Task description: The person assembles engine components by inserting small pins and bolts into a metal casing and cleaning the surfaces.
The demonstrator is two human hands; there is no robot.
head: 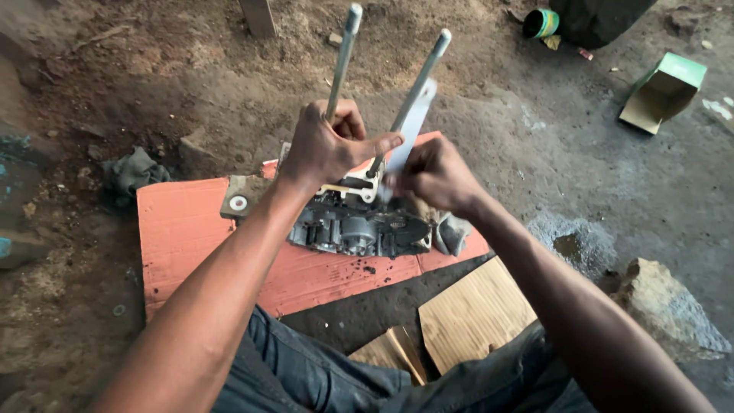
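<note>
My left hand (325, 145) grips a stud (342, 61); right hand (436, 176) pinches the gasket (409, 126), which risks tearing if forced down the studs

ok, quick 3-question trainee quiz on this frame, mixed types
1. True or false: the left hand grips one of the long metal studs.
2. The engine casing rests on: A) bare dirt B) a red cardboard sheet C) a metal tray.
3. What does the right hand hold against the second stud?

Key: 1 true. 2 B. 3 a thin, pale, flat piece, probably a gasket.
</note>
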